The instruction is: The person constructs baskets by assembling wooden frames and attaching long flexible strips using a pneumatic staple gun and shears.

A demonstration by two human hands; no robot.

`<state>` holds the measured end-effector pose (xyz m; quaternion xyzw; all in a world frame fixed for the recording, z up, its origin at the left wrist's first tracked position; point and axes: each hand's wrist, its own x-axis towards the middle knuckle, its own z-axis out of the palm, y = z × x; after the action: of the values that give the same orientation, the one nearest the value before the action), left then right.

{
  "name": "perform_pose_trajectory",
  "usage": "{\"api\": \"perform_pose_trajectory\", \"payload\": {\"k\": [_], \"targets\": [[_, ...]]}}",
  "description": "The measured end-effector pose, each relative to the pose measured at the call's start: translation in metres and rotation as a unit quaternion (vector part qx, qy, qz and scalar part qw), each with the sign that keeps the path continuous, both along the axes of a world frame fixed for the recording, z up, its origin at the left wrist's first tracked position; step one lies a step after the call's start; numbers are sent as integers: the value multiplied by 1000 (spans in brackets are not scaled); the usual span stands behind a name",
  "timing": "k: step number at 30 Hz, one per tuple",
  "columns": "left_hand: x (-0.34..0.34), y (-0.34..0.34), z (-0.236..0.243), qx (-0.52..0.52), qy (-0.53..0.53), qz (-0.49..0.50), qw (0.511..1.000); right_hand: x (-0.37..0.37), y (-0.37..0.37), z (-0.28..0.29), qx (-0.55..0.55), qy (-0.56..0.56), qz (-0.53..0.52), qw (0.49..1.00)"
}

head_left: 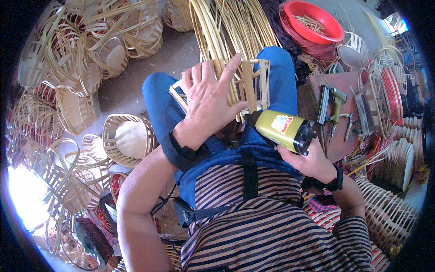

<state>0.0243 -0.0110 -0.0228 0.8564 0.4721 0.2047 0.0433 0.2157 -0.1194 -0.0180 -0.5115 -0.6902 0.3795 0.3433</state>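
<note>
Between my knees rests a small slatted basket [249, 86] of pale split wood strips, tilted on its side. My left hand [206, 95] holds it from above, index finger stretched out over the slats and thumb on the near edge; the other fingertips curl over the far side. In my right hand [308, 158] is a yellow-green nail gun [277, 127] with a black end cap. Its dark nose points at the basket's near edge; whether it touches cannot be made out. The fingers around its handle are mostly hidden under the body.
Long wood strips [244, 22] lie beyond my knees. A red basin [333, 27] with short sticks stands far right. On a reddish board [337, 140] lie a second nail gun [336, 104] and scissor-like pliers [349, 128]. Handled baskets [77, 68] pile up at left; a round-bottomed basket [129, 136] sits nearer.
</note>
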Motion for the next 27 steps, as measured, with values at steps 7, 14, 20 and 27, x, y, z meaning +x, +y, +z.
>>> {"api": "perform_pose_trajectory", "payload": {"k": [7, 14, 20, 27], "targets": [[1, 0, -3, -5, -6, 14, 1000, -4, 8, -1, 33, -42, 42, 998], [-6, 8, 1, -35, -75, 43, 996, -9, 9, 8, -62, 107, -55, 991], [-1, -4, 0, -54, -47, 61, 996, -11, 44, 17, -40, 95, -44, 994], [-2, -5, -6, -41, -51, 59, 996, -21, 56, 14, -30, 89, -28, 995]]}}
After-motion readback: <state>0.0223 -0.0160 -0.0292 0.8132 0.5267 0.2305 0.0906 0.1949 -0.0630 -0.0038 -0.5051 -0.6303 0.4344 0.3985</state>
